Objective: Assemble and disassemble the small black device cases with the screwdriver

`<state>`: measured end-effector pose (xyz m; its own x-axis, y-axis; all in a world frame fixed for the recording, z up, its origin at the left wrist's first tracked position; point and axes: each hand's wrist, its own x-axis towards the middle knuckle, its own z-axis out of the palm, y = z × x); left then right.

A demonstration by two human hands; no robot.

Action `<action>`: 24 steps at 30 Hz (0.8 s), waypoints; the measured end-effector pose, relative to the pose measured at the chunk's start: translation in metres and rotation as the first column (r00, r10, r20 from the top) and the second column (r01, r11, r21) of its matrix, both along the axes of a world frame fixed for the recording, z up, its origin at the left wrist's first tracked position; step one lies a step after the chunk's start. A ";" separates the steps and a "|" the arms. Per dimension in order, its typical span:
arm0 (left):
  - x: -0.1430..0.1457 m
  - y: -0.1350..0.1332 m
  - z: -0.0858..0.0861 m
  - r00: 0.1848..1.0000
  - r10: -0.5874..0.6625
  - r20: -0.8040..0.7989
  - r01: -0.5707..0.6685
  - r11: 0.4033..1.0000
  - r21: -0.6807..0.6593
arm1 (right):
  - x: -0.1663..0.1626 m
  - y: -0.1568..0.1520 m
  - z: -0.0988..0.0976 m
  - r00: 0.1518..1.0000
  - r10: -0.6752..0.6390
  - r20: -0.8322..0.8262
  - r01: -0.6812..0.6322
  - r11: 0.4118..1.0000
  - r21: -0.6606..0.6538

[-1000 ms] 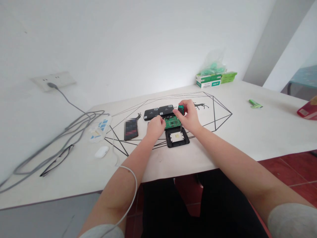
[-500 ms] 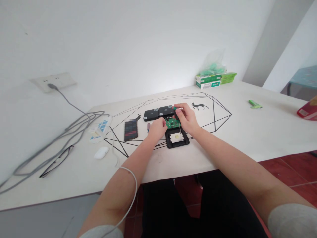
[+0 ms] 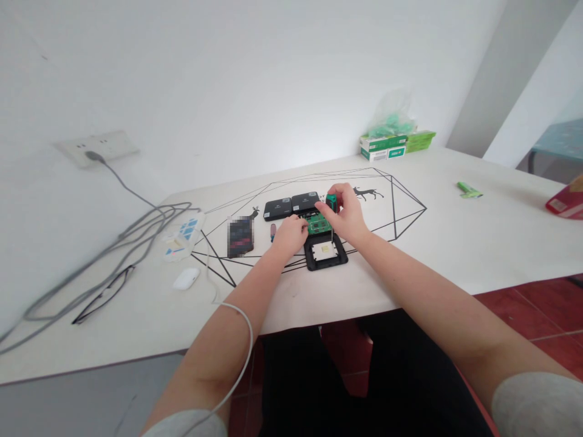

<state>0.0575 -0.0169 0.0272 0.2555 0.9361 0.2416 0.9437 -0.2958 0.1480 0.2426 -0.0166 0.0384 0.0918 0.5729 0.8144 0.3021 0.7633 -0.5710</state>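
My right hand (image 3: 347,213) grips a screwdriver (image 3: 331,203) by its green and black handle, the thumb lying apart from the fingers. The thin shaft points down at the right end of a green circuit board (image 3: 319,224). At the board's left edge, my left hand (image 3: 291,233) is closed with bent fingertips on it. Just below the board lies an open black casing (image 3: 311,262) with a whitish plate (image 3: 324,250) inside. Two black flat boxes (image 3: 277,209) sit side by side behind the hands. A second, small screwdriver-like handle (image 3: 273,232) shows left of my left hand.
On the left are a blurred-out dark item (image 3: 240,237), a white earphone case (image 3: 186,278), a clear plastic box (image 3: 186,235), glasses (image 3: 104,295) and grey cable (image 3: 136,243). Green boxes (image 3: 382,143) stand against the wall. A white cord (image 3: 248,340) crosses my left forearm.
My right hand has opened its grip around the screwdriver handle, with the thumb shifted left and more of the green handle showing. My left hand stays at the board's edge.
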 end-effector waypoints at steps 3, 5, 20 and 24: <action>-0.001 0.001 -0.001 0.999 -0.019 -0.028 0.018 1.000 -0.017 | 0.000 0.001 0.000 0.999 0.021 -0.033 -0.022 0.999 -0.039; -0.002 0.004 -0.003 0.999 -0.030 -0.019 0.030 0.999 -0.011 | 0.001 0.000 0.000 0.998 0.057 -0.037 -0.059 0.997 -0.049; -0.011 0.011 -0.005 0.993 -0.111 -0.052 0.111 0.994 0.008 | 0.000 -0.006 0.001 0.991 0.135 0.013 -0.135 0.990 -0.033; -0.011 0.011 -0.006 0.997 -0.074 0.037 0.073 0.997 0.029 | 0.004 -0.004 0.002 0.991 0.130 0.003 -0.130 0.991 -0.043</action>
